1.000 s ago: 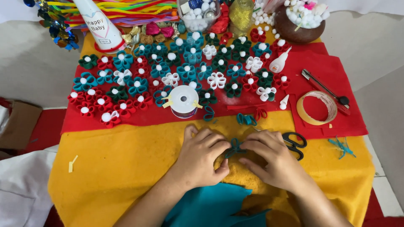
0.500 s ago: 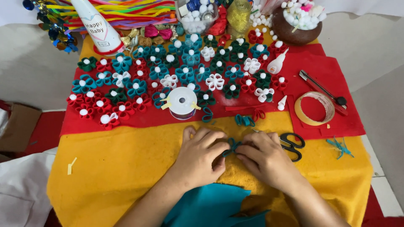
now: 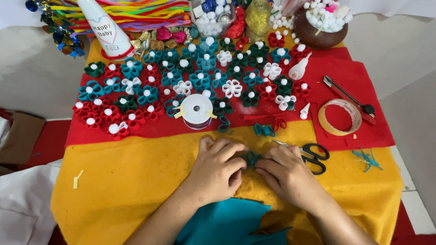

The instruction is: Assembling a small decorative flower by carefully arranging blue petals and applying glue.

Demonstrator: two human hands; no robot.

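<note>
My left hand (image 3: 217, 169) and my right hand (image 3: 287, 173) meet on the yellow felt (image 3: 131, 172) near the front of the table. Between their fingertips they pinch a small teal felt flower piece (image 3: 251, 158) made of looped petals. Black-handled scissors (image 3: 313, 156) lie just right of my right hand. A white tape spool (image 3: 196, 110) stands just beyond my left hand. Loose teal felt loops (image 3: 264, 130) and a red loop piece (image 3: 278, 123) lie behind the hands. A teal felt sheet (image 3: 227, 222) hangs at the near edge under my forearms.
Several finished red, teal, green and white felt flowers with white pompoms (image 3: 150, 93) cover the red felt (image 3: 359, 90). A tape ring (image 3: 339, 117), a utility knife (image 3: 347, 94), a glue bottle (image 3: 299, 69), a brown bowl of pompoms (image 3: 323, 27) and a paper cone (image 3: 103, 29) stand around.
Both hands stay together on the teal flower piece; fingers shift slightly as they press it. Nothing else has moved.
</note>
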